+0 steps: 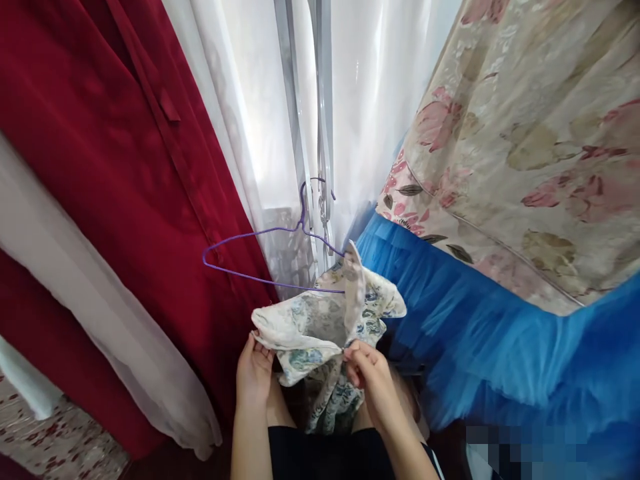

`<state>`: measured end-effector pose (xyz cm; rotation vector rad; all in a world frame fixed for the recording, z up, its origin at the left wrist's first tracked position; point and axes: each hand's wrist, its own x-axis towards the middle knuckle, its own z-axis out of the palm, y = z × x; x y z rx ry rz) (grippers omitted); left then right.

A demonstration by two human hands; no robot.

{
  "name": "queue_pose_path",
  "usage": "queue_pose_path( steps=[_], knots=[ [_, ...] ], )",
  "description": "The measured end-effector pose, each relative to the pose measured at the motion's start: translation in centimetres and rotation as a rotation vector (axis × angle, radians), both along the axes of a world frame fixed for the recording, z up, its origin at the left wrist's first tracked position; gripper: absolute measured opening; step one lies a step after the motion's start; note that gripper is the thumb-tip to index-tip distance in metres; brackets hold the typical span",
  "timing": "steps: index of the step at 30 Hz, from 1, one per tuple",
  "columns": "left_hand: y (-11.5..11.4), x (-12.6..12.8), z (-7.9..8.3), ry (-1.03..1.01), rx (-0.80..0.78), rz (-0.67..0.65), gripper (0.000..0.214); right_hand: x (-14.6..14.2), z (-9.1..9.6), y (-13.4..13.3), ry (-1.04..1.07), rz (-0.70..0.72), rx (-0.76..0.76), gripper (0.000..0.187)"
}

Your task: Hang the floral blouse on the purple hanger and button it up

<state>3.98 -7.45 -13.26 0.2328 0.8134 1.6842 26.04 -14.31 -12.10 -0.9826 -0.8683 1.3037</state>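
A cream shirt (pixel 320 320) with a blue-green floral print hangs by its right side on a purple wire hanger (pixel 245 273). The hanger's left end sticks out bare. Fingers of my left hand (pixel 257 360) are closed on the shirt's edge at the left. My right hand (pixel 365 363) pinches the front edge of the same shirt near its middle. The collar stands up above my right hand. Below, the rest of the shirt droops between my legs.
White metal bars (pixel 303 100) rise behind the hanger, in front of a sheer white curtain (pixel 390 87). Dark red drapes (pixel 165 220) fall on the left. A floral cloth (pixel 525 167) hangs at right over blue tulle (pixel 475 320).
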Motion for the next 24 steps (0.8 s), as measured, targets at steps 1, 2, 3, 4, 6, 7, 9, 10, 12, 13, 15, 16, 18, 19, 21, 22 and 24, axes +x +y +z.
queue_pose_path(
  steps=[1,2,3,4,6,7,9,10,12,13,15,16,18,19,21,22,24],
  knots=[
    [-0.6,0.6,-0.7,-0.022,-0.014,-0.042,0.008,0.8,-1.0,-0.1,-0.017,-0.064,-0.026,0.032],
    [-1.3,1.3,-1.0,-0.037,-0.005,-0.094,0.007,1.6,-1.7,-0.3,-0.061,-0.118,-0.049,0.033],
    [-1.9,2.0,-1.0,-0.045,0.034,-0.158,0.008,2.4,-2.2,-0.4,-0.131,-0.152,-0.059,0.033],
    [-2.5,2.8,-0.8,-0.038,0.1,-0.233,0.013,3.2,-2.4,-0.7,-0.218,-0.165,-0.049,0.032],
    [-3.8,4.7,0.5,0.051,0.257,-0.385,0.024,4.3,-1.6,-1.3,-0.4,-0.103,0.039,0.027],
    [-4.5,5.8,1.3,0.132,0.322,-0.443,0.027,4.6,-0.8,-1.6,-0.469,-0.025,0.106,0.029],
    [-5.8,8.0,3.0,0.361,0.417,-0.503,0.025,4.7,1.1,-2.4,-0.523,0.191,0.22,0.041],
    [-6.4,9.0,3.8,0.496,0.462,-0.497,0.023,4.5,2.0,-2.8,-0.51,0.286,0.248,0.044],
    [-7.1,10.3,4.9,0.747,0.563,-0.438,0.02,3.7,3.1,-3.6,-0.438,0.37,0.256,0.043],
    [-7.3,10.6,5.2,0.85,0.611,-0.41,0.019,3.2,3.2,-4.0,-0.398,0.364,0.246,0.041],
    [-7.2,10.5,5.5,0.987,0.666,-0.372,0.019,2.3,2.6,-4.6,-0.308,0.299,0.184,0.036],
    [-7.0,10.2,5.5,1.018,0.669,-0.382,0.022,1.9,2.1,-4.9,-0.257,0.271,0.13,0.035],
    [-6.9,9.3,5.0,1.017,0.64,-0.495,0.039,1.3,1.1,-5.2,-0.156,0.243,0.016,0.035],
    [-7.0,8.7,4.4,1.002,0.608,-0.591,0.046,1.3,0.9,-5.3,-0.11,0.237,-0.026,0.036],
    [-7.6,7.5,2.6,0.995,0.519,-0.795,0.047,1.6,1.1,-5.5,-0.056,0.245,-0.046,0.032],
    [-8.0,6.8,1.3,1.009,0.465,-0.879,0.047,2.1,1.6,-5.5,-0.055,0.255,-0.026,0.027],
    [-9.2,5.3,-1.3,1.09,0.349,-0.95,0.053,3.6,2.9,-5.6,-0.131,0.28,0.045,0.016]
  ],
)
